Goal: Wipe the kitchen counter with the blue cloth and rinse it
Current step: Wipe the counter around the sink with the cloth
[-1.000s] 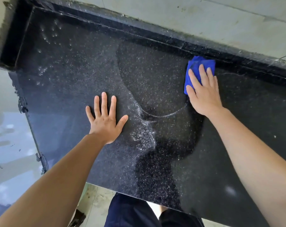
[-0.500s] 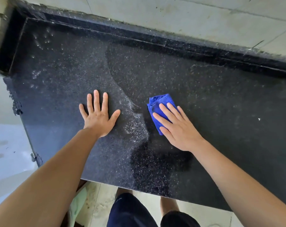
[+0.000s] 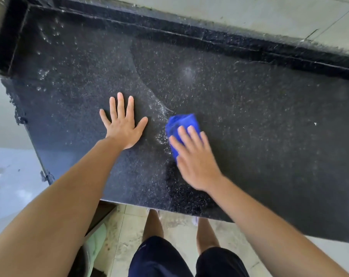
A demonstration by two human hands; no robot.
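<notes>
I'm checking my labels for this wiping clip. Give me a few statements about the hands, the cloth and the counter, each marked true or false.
1. The right hand presses straight fingers on the folded blue cloth. True.
2. The left hand holds a corner of the cloth. False: it lies flat, fingers spread, on the black speckled stone counter, apart from the cloth.
3. The cloth lies against the counter's back ledge. False: it sits around the counter's middle.
4. Water droplets dot the counter's far left part. True.
</notes>
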